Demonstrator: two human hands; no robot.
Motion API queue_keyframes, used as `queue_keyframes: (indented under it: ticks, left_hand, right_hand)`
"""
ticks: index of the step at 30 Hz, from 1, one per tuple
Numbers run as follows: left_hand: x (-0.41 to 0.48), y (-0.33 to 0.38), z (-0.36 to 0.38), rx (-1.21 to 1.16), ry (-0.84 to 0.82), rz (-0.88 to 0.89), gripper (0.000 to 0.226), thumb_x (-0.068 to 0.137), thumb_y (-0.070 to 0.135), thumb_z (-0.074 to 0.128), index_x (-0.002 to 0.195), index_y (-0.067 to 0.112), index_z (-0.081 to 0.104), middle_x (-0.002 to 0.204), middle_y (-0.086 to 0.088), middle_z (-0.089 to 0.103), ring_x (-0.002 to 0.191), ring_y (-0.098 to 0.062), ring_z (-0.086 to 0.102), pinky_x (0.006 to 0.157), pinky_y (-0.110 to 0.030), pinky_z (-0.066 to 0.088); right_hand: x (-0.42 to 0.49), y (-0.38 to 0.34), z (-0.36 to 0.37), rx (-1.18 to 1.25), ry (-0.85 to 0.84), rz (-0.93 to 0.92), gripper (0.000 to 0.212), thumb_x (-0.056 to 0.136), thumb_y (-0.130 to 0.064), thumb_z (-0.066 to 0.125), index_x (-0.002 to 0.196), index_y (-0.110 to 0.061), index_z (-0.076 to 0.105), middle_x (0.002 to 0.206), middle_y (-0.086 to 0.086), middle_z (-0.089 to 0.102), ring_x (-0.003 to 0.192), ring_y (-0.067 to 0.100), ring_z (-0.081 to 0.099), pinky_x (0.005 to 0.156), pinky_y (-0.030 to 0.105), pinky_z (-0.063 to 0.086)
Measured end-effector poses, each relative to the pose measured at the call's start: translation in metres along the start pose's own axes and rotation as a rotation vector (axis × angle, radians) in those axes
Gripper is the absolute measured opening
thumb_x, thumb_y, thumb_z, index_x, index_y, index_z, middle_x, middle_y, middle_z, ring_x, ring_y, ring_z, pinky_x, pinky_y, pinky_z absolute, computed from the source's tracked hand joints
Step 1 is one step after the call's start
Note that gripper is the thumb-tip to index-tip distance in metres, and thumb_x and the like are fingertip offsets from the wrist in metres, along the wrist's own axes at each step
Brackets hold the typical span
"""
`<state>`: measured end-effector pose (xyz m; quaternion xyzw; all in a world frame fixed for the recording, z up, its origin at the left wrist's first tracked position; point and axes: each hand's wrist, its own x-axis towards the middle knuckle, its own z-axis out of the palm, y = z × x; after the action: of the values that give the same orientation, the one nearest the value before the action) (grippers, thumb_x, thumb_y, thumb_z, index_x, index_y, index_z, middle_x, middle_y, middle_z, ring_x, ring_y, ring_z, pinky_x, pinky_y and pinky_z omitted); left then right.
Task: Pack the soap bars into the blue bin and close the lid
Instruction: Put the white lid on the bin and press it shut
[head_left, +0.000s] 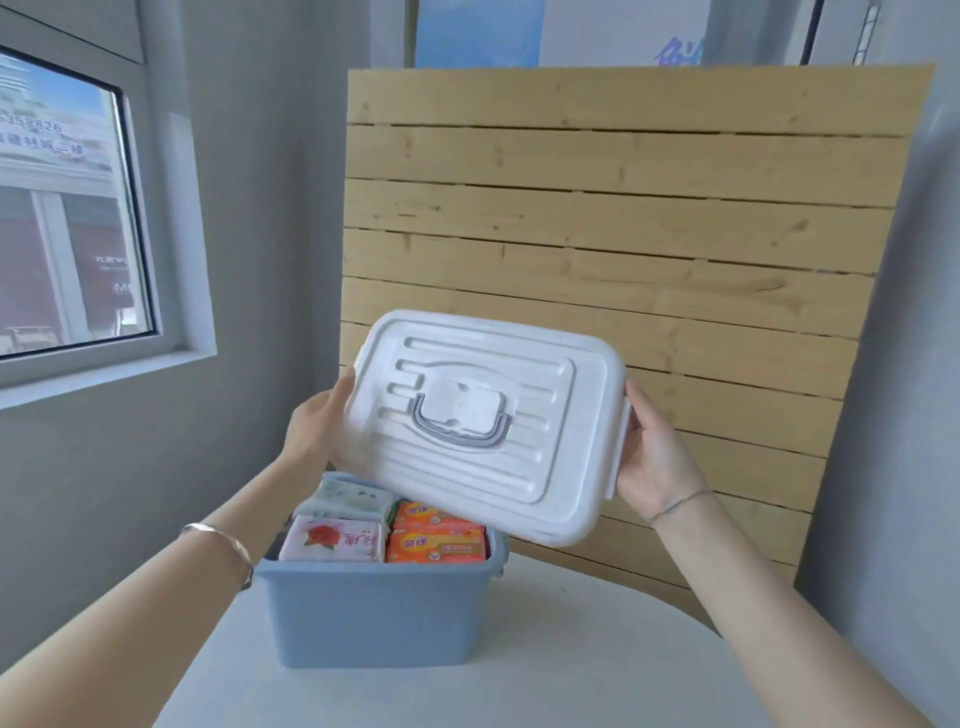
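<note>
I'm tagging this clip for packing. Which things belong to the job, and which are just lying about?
Job: blue bin, soap bars inside it, white lid, left hand and right hand holding the lid's ends above the bin.
Not the job: wooden slat panel, window, white table.

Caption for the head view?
Left hand and right hand hold the white lid tilted above the blue bin of soap bars.

Bare grey room (window (67, 208), slatted boards (623, 234))

White round table (571, 665) w/ blue bin (382, 618) directly on top
</note>
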<state>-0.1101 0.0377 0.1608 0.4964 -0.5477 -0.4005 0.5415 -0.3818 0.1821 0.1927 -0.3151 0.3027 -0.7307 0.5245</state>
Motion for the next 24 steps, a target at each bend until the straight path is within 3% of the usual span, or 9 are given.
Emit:
queue_keyframes:
  ticks: [4, 8, 10, 12, 14, 17, 19, 21, 24]
  left_hand:
    - [0.009, -0.012, -0.038, 0.071, 0.021, 0.007, 0.031, 0.082, 0.05, 0.059, 0.081, 0.019, 0.065, 0.083, -0.001, 0.057, 0.074, -0.02, 0.051, 0.06, -0.028, 0.042]
    - [0.014, -0.023, -0.06, 0.086, 0.051, -0.073, 0.029, 0.084, 0.044, 0.057, 0.079, 0.016, 0.054, 0.076, -0.003, 0.046, 0.067, -0.02, 0.041, 0.059, -0.029, 0.035]
    - [0.015, -0.032, -0.068, 0.088, 0.034, -0.129, 0.026, 0.083, 0.04, 0.057, 0.072, 0.019, 0.046, 0.072, -0.005, 0.038, 0.066, -0.02, 0.035, 0.054, -0.028, 0.026]
    - [0.017, -0.043, -0.077, 0.099, -0.002, -0.175, 0.019, 0.083, 0.034, 0.057, 0.077, 0.02, 0.045, 0.079, -0.005, 0.037, 0.071, -0.021, 0.035, 0.054, -0.028, 0.023]
    - [0.017, -0.057, -0.081, 0.144, -0.048, -0.232, 0.015, 0.083, 0.027, 0.056, 0.077, 0.018, 0.045, 0.078, -0.007, 0.038, 0.07, -0.02, 0.035, 0.057, -0.028, 0.025]
    - [0.016, -0.077, -0.082, 0.187, -0.072, -0.317, 0.007, 0.085, 0.02, 0.053, 0.08, 0.016, 0.049, 0.082, -0.008, 0.042, 0.075, -0.022, 0.038, 0.068, -0.031, 0.028]
    - [0.015, -0.089, -0.08, 0.213, -0.064, -0.334, 0.012, 0.085, 0.017, 0.05, 0.075, 0.014, 0.045, 0.079, -0.01, 0.037, 0.074, -0.022, 0.034, 0.063, -0.029, 0.024]
    - [0.016, -0.1, -0.076, 0.219, -0.033, -0.332, 0.023, 0.086, 0.015, 0.048, 0.066, 0.016, 0.036, 0.07, -0.008, 0.031, 0.067, -0.021, 0.029, 0.056, -0.029, 0.016]
    - [0.017, -0.109, -0.07, 0.229, 0.01, -0.305, 0.024, 0.088, 0.012, 0.047, 0.066, 0.016, 0.037, 0.066, -0.005, 0.03, 0.063, -0.019, 0.029, 0.053, -0.028, 0.016]
  right_hand:
    - [0.032, 0.025, 0.003, -0.071, 0.119, 0.129, 0.018, 0.096, -0.028, 0.051, 0.09, -0.014, 0.06, 0.084, 0.004, 0.057, 0.084, 0.018, 0.058, 0.088, 0.035, 0.047]
    - [0.055, 0.057, 0.01, -0.115, 0.059, 0.135, 0.028, 0.096, -0.032, 0.047, 0.113, -0.013, 0.058, 0.114, 0.01, 0.058, 0.111, 0.024, 0.054, 0.11, 0.043, 0.036]
    - [0.06, 0.075, 0.009, -0.291, 0.011, 0.123, 0.034, 0.095, -0.029, 0.051, 0.121, -0.009, 0.058, 0.119, 0.008, 0.064, 0.111, 0.025, 0.059, 0.102, 0.042, 0.045]
    - [0.064, 0.097, 0.006, -0.482, 0.038, 0.096, 0.031, 0.093, -0.018, 0.055, 0.123, -0.015, 0.058, 0.111, 0.004, 0.069, 0.096, 0.022, 0.067, 0.077, 0.035, 0.055]
    - [0.067, 0.115, 0.001, -0.623, 0.094, 0.105, 0.028, 0.092, -0.012, 0.056, 0.119, -0.015, 0.058, 0.099, 0.0, 0.069, 0.081, 0.016, 0.067, 0.061, 0.028, 0.053]
    - [0.077, 0.135, -0.006, -0.775, 0.116, 0.17, 0.027, 0.092, -0.009, 0.053, 0.119, -0.011, 0.057, 0.099, 0.005, 0.068, 0.083, 0.021, 0.064, 0.071, 0.033, 0.054]
    - [0.083, 0.145, -0.008, -0.845, 0.128, 0.192, 0.026, 0.092, -0.011, 0.053, 0.117, -0.006, 0.058, 0.109, 0.018, 0.067, 0.088, 0.026, 0.062, 0.084, 0.039, 0.051]
    - [0.089, 0.155, -0.01, -0.878, 0.135, 0.211, 0.026, 0.091, -0.013, 0.054, 0.113, 0.001, 0.057, 0.116, 0.029, 0.062, 0.085, 0.025, 0.057, 0.081, 0.038, 0.048]
    - [0.094, 0.167, -0.013, -0.967, 0.143, 0.21, 0.024, 0.09, -0.013, 0.052, 0.11, -0.001, 0.057, 0.113, 0.025, 0.064, 0.084, 0.024, 0.056, 0.08, 0.035, 0.047]
